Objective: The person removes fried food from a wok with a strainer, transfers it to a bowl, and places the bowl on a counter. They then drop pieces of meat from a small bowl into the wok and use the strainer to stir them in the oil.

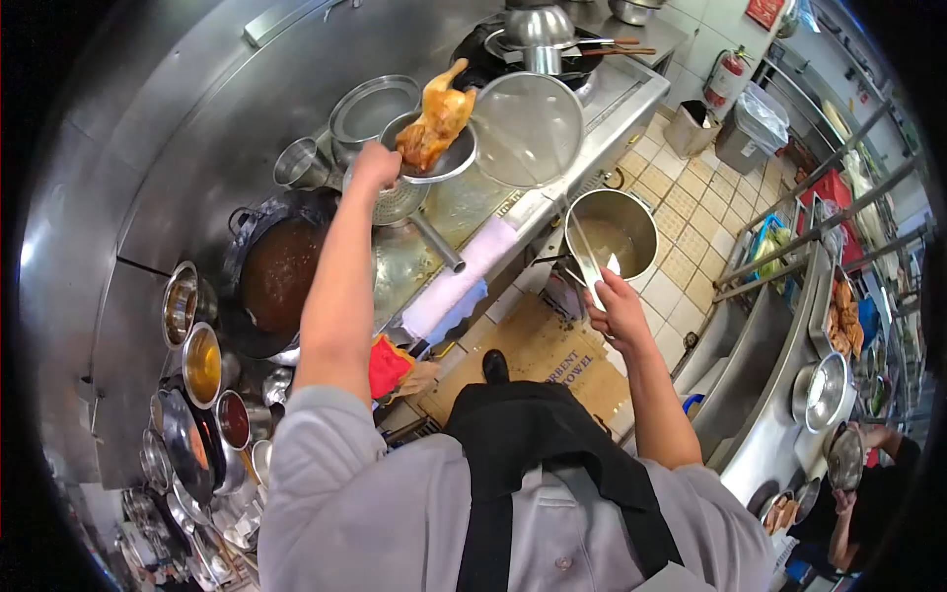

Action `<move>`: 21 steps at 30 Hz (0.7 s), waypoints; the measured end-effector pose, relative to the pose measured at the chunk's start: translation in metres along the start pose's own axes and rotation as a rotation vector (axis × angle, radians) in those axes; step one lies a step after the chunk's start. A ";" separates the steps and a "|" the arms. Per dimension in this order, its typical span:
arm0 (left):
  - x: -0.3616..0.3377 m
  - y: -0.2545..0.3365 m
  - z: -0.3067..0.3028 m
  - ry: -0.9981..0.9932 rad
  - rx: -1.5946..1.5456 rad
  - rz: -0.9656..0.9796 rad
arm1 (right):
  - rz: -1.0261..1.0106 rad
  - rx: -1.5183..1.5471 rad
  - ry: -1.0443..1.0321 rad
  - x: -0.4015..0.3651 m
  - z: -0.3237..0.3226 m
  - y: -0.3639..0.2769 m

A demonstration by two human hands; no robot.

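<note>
Looking like the chicken [434,120] is out of the wok [230,261], not set down: left hand [377,164] grips its ladle [456,164], right hand [619,314] the skimmer [528,128].

You held one roast chicken [434,126], one ladle [449,163], one mesh skimmer [528,128]. You had one wok [279,274] of dark sauce, one steel pot [614,232] off stove's front edge, three sauce bowls [202,365] at stove's left edge, two bins [755,133], one fire extinguisher [727,74].

Golden-brown chicken [435,125], black apron [538,444]
</note>
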State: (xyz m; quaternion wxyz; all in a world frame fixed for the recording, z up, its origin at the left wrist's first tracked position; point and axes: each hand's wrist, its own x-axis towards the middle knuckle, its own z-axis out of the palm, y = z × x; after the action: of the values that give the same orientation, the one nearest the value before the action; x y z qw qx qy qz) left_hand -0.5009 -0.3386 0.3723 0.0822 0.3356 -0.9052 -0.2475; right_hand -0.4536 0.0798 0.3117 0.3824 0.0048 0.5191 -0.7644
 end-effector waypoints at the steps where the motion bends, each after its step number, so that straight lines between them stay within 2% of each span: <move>1: 0.023 -0.013 0.002 -0.224 0.382 0.183 | 0.020 0.026 -0.001 0.009 0.017 0.006; 2: 0.039 -0.023 0.002 -0.441 0.762 0.367 | 0.034 0.050 -0.009 0.022 0.031 0.010; 4: 0.029 -0.034 0.016 -0.549 0.371 -0.042 | 0.133 0.104 -0.100 0.039 0.050 0.021; 5: 0.027 -0.050 0.032 -0.542 0.198 -0.090 | 0.155 0.139 -0.107 0.046 0.056 0.028; 6: 0.034 -0.071 0.054 -0.498 0.185 -0.085 | 0.174 0.175 -0.107 0.054 0.060 0.036; 7: 0.031 -0.073 0.060 -0.605 0.204 -0.108 | 0.178 0.178 -0.105 0.060 0.060 0.045; 8: 0.032 -0.086 0.074 -0.593 0.078 -0.215 | 0.215 0.232 -0.099 0.068 0.059 0.050; 10: 0.029 -0.091 0.077 -0.524 -0.054 -0.244 | 0.254 0.285 -0.083 0.078 0.058 0.048; 11: 0.033 -0.090 0.077 -0.531 -0.059 -0.248 | 0.254 0.305 -0.074 0.081 0.056 0.045; 13: 0.034 -0.081 0.059 -0.603 0.142 -0.114 | 0.233 0.280 -0.062 0.085 0.057 0.030; 14: 0.030 -0.079 0.049 -0.605 0.138 -0.125 | 0.237 0.272 -0.086 0.089 0.055 0.019; 16: 0.018 -0.077 0.030 -0.531 -0.052 -0.147 | 0.264 0.253 -0.059 0.107 0.037 0.007; 18: 0.004 -0.088 0.021 -0.495 -0.096 -0.111 | 0.277 0.200 -0.097 0.127 0.031 -0.012; 20: -0.025 -0.102 0.021 -0.311 -0.215 -0.196 | 0.279 0.137 -0.184 0.134 0.037 -0.032; 21: -0.042 -0.107 0.020 -0.296 -0.284 -0.230 | 0.270 0.106 -0.173 0.141 0.041 -0.038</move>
State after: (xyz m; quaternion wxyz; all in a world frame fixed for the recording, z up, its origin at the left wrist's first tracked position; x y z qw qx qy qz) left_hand -0.4143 -0.3732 0.3021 -0.0336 0.3815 -0.8194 -0.4264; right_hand -0.5599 -0.0280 0.3031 0.5242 0.0291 0.4379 -0.7298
